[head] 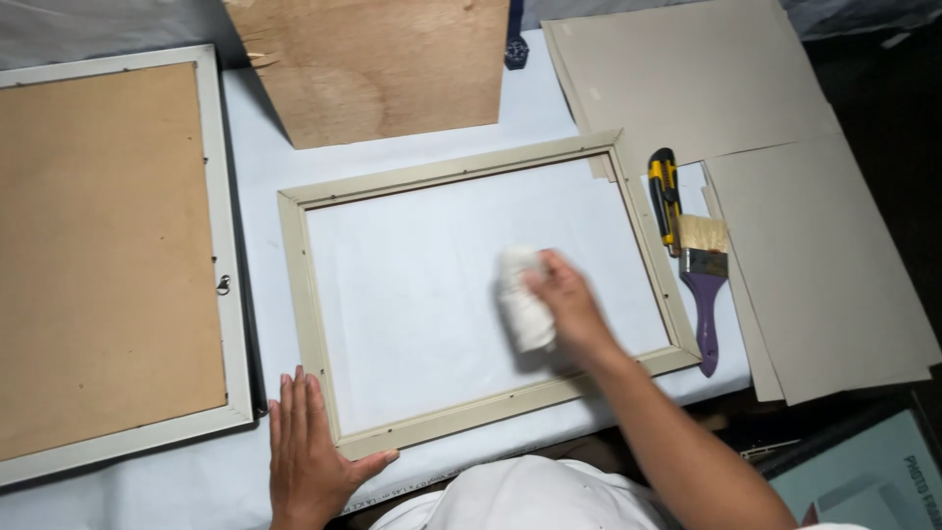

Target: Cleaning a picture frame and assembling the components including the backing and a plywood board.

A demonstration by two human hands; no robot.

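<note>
White cloth [521, 302] under right hand [572, 306] fingers, inside frame [312, 324]

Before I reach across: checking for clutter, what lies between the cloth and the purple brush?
In the head view, only the frame's right rail lies between the cloth and the brush.

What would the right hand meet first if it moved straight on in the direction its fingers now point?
Probably the left rail of the cream frame; the right hand, holding the white cloth, points left over bare glass.

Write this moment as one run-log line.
right hand: presses white cloth inside frame | left hand: flat at frame corner
</note>
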